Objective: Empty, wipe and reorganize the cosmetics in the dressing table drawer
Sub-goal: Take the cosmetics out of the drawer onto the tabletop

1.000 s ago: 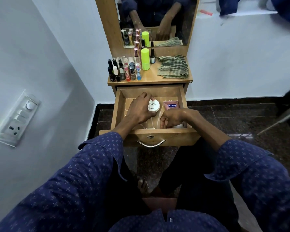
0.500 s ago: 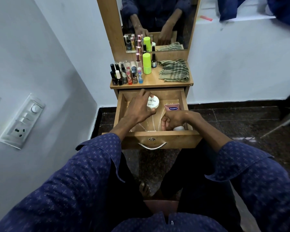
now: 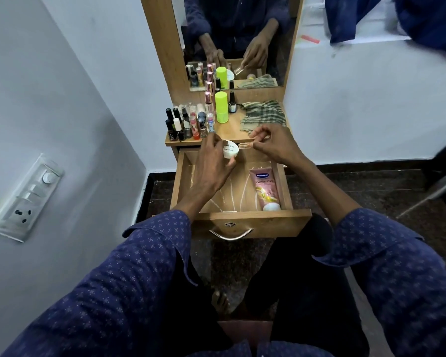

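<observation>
The wooden drawer (image 3: 232,217) is pulled open below the dressing table top (image 3: 229,130). My left hand (image 3: 214,161) grips a small white cream jar (image 3: 230,149) above the drawer's back edge. Just right of it, my right hand (image 3: 273,143) pinches a small clear vial (image 3: 245,145) near the table top's front edge. A pink lotion tube (image 3: 266,188) lies along the drawer's right side. White smears streak the drawer's floor.
Several nail polish bottles (image 3: 185,123) crowd the table top's left side, with a neon green bottle (image 3: 221,106) and a dark bottle (image 3: 232,102) behind. A checked cloth (image 3: 264,115) lies at the right. A mirror (image 3: 237,39) rises behind. A switch panel (image 3: 26,197) is on the left wall.
Both hands rose out of the drawer toward the table top, the left carrying the white jar and the right a small vial. The pink tube is now uncovered.
</observation>
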